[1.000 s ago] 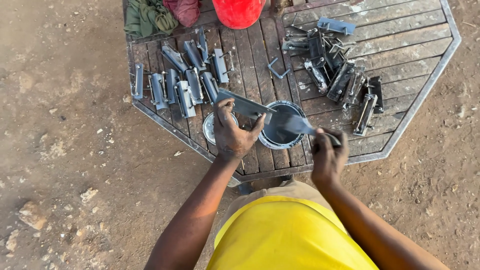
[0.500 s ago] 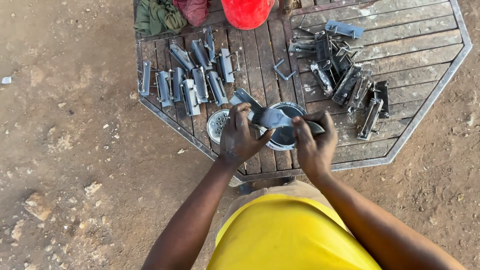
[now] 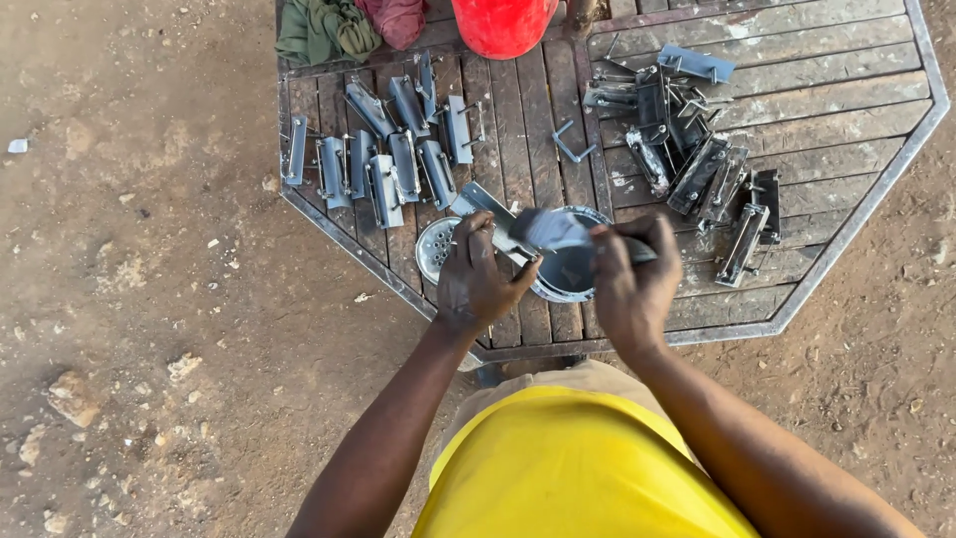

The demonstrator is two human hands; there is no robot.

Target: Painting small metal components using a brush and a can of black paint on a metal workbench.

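left hand (image 3: 478, 279): clamps metal bracket (image 3: 488, 214)
right hand (image 3: 629, 279): closed on brush (image 3: 558, 231), touching bracket
below: round tin (image 3: 568, 274)
left: painted brackets (image 3: 383, 164) row

The person wears a bright yellow top with no sleeves showing, plain and unmarked, smooth across the chest with a few soft folds. Below it a strip of khaki-tan cloth shows at the waist or lap. Both arms are bare from the upper arm down to the wrists. The left hand (image 3: 478, 284) and right hand (image 3: 629, 289) are bare too: no gloves, rings, watch or bands to be seen
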